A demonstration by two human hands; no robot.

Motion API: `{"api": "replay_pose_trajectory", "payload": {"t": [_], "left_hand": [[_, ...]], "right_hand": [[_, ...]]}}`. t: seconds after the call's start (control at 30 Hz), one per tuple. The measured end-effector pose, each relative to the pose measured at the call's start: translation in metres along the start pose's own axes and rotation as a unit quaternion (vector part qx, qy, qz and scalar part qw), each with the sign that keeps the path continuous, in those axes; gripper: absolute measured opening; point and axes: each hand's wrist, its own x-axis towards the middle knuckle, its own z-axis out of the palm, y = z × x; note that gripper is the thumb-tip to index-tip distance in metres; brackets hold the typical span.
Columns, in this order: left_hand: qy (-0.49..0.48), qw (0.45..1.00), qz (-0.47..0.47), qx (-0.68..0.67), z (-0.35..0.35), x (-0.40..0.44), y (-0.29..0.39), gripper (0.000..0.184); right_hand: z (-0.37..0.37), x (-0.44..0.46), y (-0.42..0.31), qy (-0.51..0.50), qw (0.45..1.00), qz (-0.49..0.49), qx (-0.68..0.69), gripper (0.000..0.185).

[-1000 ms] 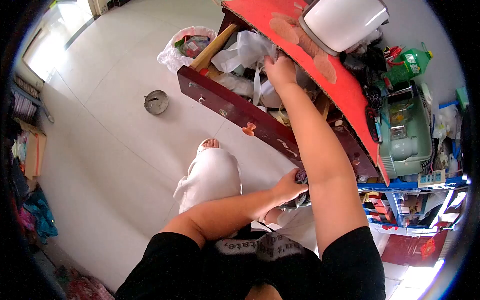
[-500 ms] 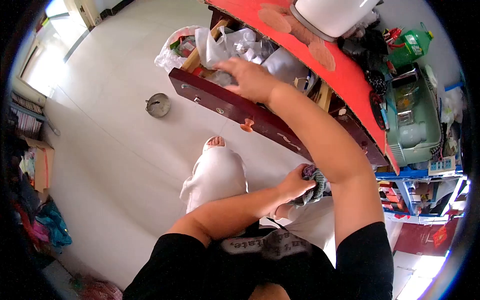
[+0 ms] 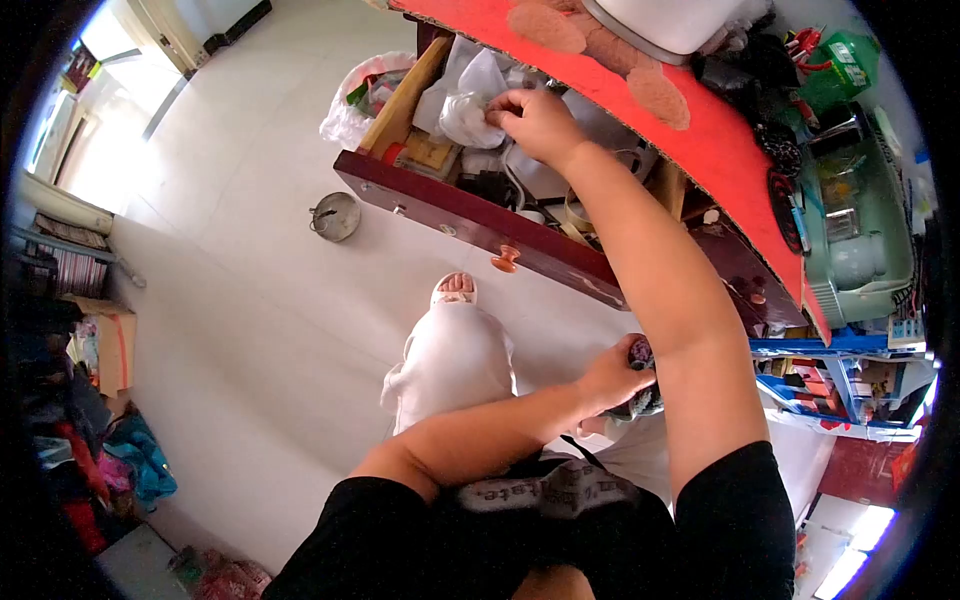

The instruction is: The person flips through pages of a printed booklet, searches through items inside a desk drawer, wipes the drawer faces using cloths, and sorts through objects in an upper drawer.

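My right hand is over the open dark red drawer, its fingers closed on a crumpled white plastic bag. Beneath and around the bag lie a yellowish box, dark cords and a loop of pale tape. An orange-brown knob sits on the drawer's front. Near my lap, my left hand is wrapped round a bundle of grey and purple knitted material; my right forearm partly covers that bundle.
A red-topped cabinet carries a white appliance. To its right are a green basket and a green bottle. On the floor stand a lined waste bin and a round metal dish.
My right hand has moved over the drawer and now grips the white bag. Plastic at the drawer's front left has shifted back, exposing the yellowish box and cords. My left hand keeps its bundle.
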Motion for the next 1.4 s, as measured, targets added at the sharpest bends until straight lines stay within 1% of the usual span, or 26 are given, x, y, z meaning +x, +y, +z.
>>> {"api": "replay_pose_trajectory", "payload": {"t": [0.07,0.17,0.23,0.27,0.33,0.47,0.57,0.63,0.67,0.7,0.73,0.77,0.83,0.9,0.93,0.97,1.0,1.03,1.07,1.1,1.17,1.2,1.23,1.3,1.33,1.4], "left_hand": [[-0.028,0.999,-0.034,0.002,-0.001,-0.003,0.007,0.056],[-0.030,0.999,-0.036,0.028,-0.002,-0.006,0.014,0.055],[-0.025,0.998,-0.054,0.032,-0.001,-0.015,0.036,0.055],[-0.022,0.997,-0.072,0.034,-0.001,-0.020,0.048,0.055],[-0.018,0.995,-0.093,0.038,-0.002,-0.021,0.050,0.055],[-0.022,0.996,-0.087,0.031,-0.001,-0.014,0.038,0.055],[-0.014,0.995,-0.092,0.038,-0.001,-0.017,0.043,0.053],[-0.011,0.994,-0.098,0.041,-0.001,-0.015,0.045,0.052],[0.000,0.996,-0.089,0.030,-0.002,-0.013,0.042,0.051],[0.010,0.998,-0.066,0.020,-0.001,-0.010,0.032,0.048],[0.020,0.999,-0.042,0.011,-0.001,-0.006,0.021,0.046],[0.028,1.000,0.002,0.007,-0.001,0.000,0.009,0.044],[0.014,1.000,0.004,-0.021,-0.004,0.004,0.003,0.044],[0.017,0.999,0.016,0.028,-0.006,0.005,0.001,0.047],[0.019,0.999,0.016,0.023,-0.005,0.004,-0.001,0.047],[0.022,0.999,0.016,0.018,-0.004,0.006,-0.005,0.046],[0.021,0.999,0.021,0.016,-0.004,0.009,-0.011,0.046],[0.022,0.998,0.052,0.021,-0.003,0.013,-0.020,0.046],[0.023,0.996,0.083,0.028,-0.001,0.015,-0.024,0.045],[0.019,0.996,0.086,0.030,0.000,0.012,-0.017,0.045],[-0.037,0.999,0.031,0.012,0.000,0.006,-0.003,0.043],[-0.038,0.996,0.085,-0.010,0.001,0.009,-0.007,0.041],[-0.040,0.995,0.090,-0.007,0.001,0.008,-0.005,0.041],[-0.033,0.998,0.045,-0.040,0.002,0.004,0.007,0.042],[-0.020,0.998,0.054,0.030,0.000,0.010,0.001,0.044],[-0.034,0.997,0.072,0.024,0.000,0.007,0.006,0.043]], "right_hand": [[0.001,0.000,0.000,0.004,1.000,-0.002,0.022,0.020],[-0.002,-0.002,-0.001,-0.005,0.997,0.008,0.071,0.019],[-0.003,-0.002,0.000,-0.011,0.982,0.028,0.185,0.019],[-0.005,-0.002,-0.001,-0.011,0.982,0.029,0.189,0.019],[-0.007,-0.004,-0.003,-0.014,0.980,0.035,0.196,0.020],[-0.001,-0.006,-0.004,-0.026,0.976,0.026,0.215,0.021],[-0.001,-0.012,-0.012,-0.041,0.981,0.013,0.191,0.022],[-0.001,-0.017,-0.018,-0.076,0.943,0.027,0.324,0.025],[-0.002,-0.016,-0.018,-0.076,0.942,0.031,0.325,0.025],[-0.005,-0.015,-0.017,-0.053,0.977,-0.008,0.209,0.025],[-0.008,-0.019,-0.015,-0.030,0.995,-0.043,0.088,0.026],[-0.021,-0.027,-0.023,-0.027,0.995,-0.035,0.085,0.026],[-0.057,-0.056,-0.052,-0.076,0.997,-0.017,0.003,0.026],[-0.069,-0.093,-0.053,-0.124,0.992,-0.034,-0.018,0.027],[-0.070,-0.114,-0.054,-0.152,0.988,-0.035,-0.024,0.028],[-0.069,-0.135,-0.059,-0.180,0.981,0.004,-0.068,0.031],[-0.059,-0.151,-0.050,-0.140,0.984,-0.052,-0.092,0.033],[-0.050,-0.159,-0.045,-0.139,0.984,-0.053,-0.096,0.033],[-0.043,-0.164,-0.043,-0.086,0.987,-0.055,-0.124,0.033],[-0.037,-0.167,-0.042,-0.031,0.986,-0.058,-0.152,0.033],[-0.034,-0.166,-0.043,-0.034,0.984,-0.054,-0.164,0.031],[-0.033,-0.167,-0.046,-0.023,0.981,-0.069,-0.177,0.031],[-0.033,-0.168,-0.046,-0.011,0.978,-0.084,-0.190,0.031],[-0.035,-0.172,-0.048,-0.002,0.975,-0.093,-0.201,0.030],[-0.036,-0.174,-0.050,-0.003,0.976,-0.091,-0.198,0.030],[-0.036,-0.178,-0.052,-0.003,0.976,-0.088,-0.197,0.030]]}}
